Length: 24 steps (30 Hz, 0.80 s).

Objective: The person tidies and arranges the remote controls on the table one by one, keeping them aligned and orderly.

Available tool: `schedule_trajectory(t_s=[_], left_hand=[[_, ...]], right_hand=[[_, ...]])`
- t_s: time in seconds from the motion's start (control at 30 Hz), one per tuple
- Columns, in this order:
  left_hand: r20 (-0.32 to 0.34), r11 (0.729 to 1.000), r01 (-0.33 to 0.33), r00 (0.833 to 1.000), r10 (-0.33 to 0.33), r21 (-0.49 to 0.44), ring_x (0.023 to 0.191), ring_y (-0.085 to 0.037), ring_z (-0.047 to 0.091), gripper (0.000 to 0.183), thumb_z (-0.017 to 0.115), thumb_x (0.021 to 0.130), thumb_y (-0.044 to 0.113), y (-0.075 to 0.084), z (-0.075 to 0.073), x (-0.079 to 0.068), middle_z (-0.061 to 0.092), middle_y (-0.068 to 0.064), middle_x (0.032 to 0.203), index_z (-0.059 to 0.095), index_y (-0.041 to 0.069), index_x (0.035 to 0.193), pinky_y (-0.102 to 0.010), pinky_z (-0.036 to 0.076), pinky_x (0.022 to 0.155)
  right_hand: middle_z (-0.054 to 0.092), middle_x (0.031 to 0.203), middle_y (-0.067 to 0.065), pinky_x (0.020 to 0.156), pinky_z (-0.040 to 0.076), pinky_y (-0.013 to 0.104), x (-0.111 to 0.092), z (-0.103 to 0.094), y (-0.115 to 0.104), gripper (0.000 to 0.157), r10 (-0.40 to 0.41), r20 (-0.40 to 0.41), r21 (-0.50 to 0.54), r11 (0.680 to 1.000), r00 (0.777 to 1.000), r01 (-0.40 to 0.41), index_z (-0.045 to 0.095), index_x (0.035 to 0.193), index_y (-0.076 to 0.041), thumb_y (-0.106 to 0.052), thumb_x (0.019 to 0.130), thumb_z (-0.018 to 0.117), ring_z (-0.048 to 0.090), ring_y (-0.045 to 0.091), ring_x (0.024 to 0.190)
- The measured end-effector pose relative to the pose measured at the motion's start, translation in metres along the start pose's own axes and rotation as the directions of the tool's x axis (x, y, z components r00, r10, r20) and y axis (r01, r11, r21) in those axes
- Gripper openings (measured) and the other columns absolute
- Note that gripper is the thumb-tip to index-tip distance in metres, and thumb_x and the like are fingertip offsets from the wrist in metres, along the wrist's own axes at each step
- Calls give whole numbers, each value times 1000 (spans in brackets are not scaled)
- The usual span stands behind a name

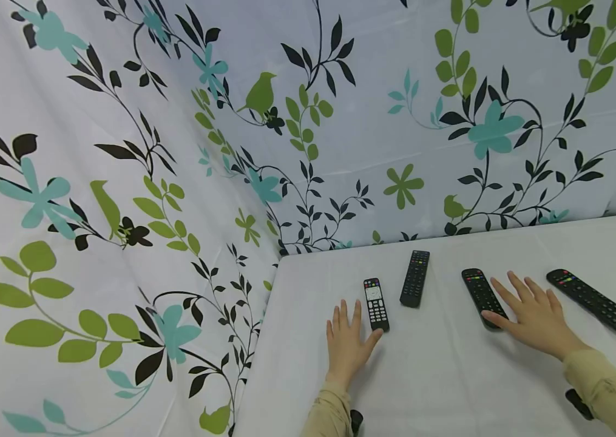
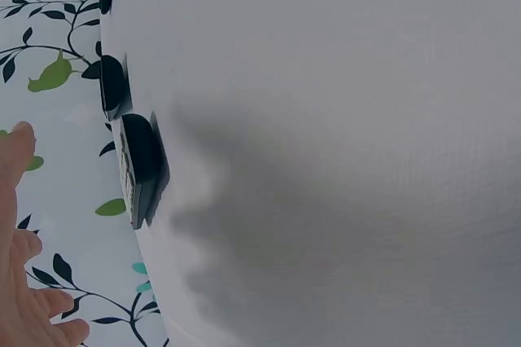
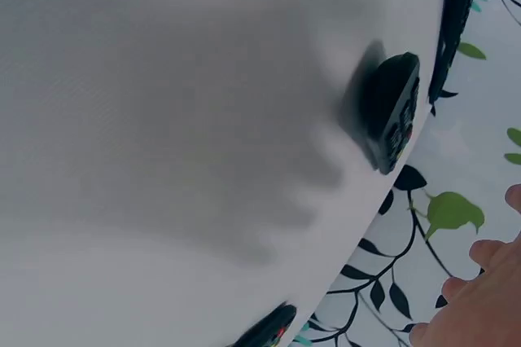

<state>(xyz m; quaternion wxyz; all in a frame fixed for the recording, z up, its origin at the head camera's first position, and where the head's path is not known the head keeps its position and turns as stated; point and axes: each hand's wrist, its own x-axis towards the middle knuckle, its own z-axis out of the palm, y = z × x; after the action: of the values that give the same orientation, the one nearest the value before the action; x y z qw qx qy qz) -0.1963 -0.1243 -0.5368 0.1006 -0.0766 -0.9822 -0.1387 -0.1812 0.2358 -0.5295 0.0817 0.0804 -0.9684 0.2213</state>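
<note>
Hovering above the white table (image 1: 439, 376), the left hand (image 1: 348, 346) and the right hand (image 1: 539, 318) are spread and hold nothing; soft shadows (image 2: 244, 184) lie below. The left thumb is near the close end of the small remote (image 1: 377, 306), which has a pale panel. The right thumb overlaps, in the head view, the close end of the rounded remote (image 1: 479, 291). For handling these well, in my judgement, each palm should follow the remote's long axis, with thumb and fingers on the two long edges, so no button is pressed. The small remote points almost straight forward, coloured buttons at its far end. The rounded remote leans its far end to the left, and the long remote (image 1: 594, 300), on the right side, lies more diagonally in the same sense. Between the small and rounded ones, the plain remote (image 1: 415, 279) leans its far end to the right.
</note>
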Motion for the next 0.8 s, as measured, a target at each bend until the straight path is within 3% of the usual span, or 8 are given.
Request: schedule_trajectory(t_s=[0.33,0.8], left_hand=[[-50,999,-30,998,31,16,132,-37,39,71,51,86,58,-9,-3,9,35,-21,147,38,19,143,-56,34,102],[-39,999,-24,999,25,32,128,-33,45,61,53,88,52,-13,-5,14,39,-18,145,45,20,139,-54,37,100]], right_hand=[[18,150,27,101,6,72,23,6,-30,80,10,54,45,999,998,-13,26,147,-12,-60,87,48,11,51,135],[23,148,27,99,12,73,48,16,-65,74,-24,61,54,998,998,21,35,143,-12,-59,87,48,17,52,132]])
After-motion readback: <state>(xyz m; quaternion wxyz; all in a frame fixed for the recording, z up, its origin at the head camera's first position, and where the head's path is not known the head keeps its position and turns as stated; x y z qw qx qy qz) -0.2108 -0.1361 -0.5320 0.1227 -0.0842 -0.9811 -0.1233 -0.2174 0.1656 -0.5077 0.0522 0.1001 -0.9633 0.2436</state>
